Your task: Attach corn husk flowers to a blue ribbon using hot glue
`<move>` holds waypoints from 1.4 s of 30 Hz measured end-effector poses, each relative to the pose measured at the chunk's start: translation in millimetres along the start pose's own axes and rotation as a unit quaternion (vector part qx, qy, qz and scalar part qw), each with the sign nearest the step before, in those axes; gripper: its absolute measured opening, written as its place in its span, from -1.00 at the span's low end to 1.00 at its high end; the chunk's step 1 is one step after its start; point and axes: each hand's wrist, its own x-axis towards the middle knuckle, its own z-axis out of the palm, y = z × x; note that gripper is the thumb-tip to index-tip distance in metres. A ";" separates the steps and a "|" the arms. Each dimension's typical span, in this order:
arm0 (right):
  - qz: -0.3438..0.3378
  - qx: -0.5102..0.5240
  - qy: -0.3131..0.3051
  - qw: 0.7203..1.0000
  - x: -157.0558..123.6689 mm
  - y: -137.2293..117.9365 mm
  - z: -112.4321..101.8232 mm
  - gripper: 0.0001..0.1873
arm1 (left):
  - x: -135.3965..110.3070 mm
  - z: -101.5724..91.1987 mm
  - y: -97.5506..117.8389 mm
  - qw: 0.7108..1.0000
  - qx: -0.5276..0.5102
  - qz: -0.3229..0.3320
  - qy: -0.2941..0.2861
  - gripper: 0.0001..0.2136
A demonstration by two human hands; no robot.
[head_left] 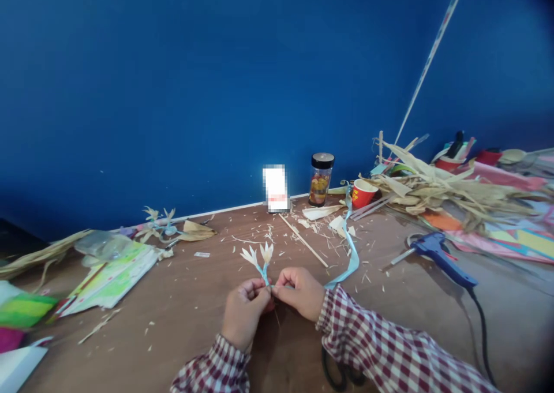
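Note:
My left hand (247, 312) is closed in a pinch around the lower stems of a small flower sprig (262, 264). Two pale, husk-like blossoms top the sprig, and light blue wrapping covers its forked stems. My right hand (298, 292) meets the left at the stem, thumb and fingertips pressed together on the end of a light blue ribbon (352, 254). From behind the right wrist this ribbon runs back across the table toward a red paper cup (364, 193). My fingers hide the lower stem and the exact spot where the ribbon touches it.
A blue glue gun (444, 257) with a black cord lies right. Dried corn husks (437, 188) pile at back right. A lidded jar (320, 179) stands near the blue wall, by a thin stick (303, 240). Painted paper (115, 277) lies left; black handles (340, 373) show under my right sleeve.

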 end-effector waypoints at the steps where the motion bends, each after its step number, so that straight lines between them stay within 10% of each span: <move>1: 0.002 0.002 0.002 1.000 0.3 0.2 0.3 -0.82 | 0.6 -0.2 -0.1 1.000 0.000 0.004 0.000 -0.71; 14: -0.069 -0.162 0.058 0.983 5.2 -0.7 -7.4 -0.86 | 13.3 -0.4 0.7 0.998 0.026 -0.041 -0.029 -0.69; 42: -0.063 0.061 -0.065 0.994 10.9 4.6 0.5 -0.61 | -1.6 -3.7 22.8 0.998 -0.039 -0.038 0.006 -0.69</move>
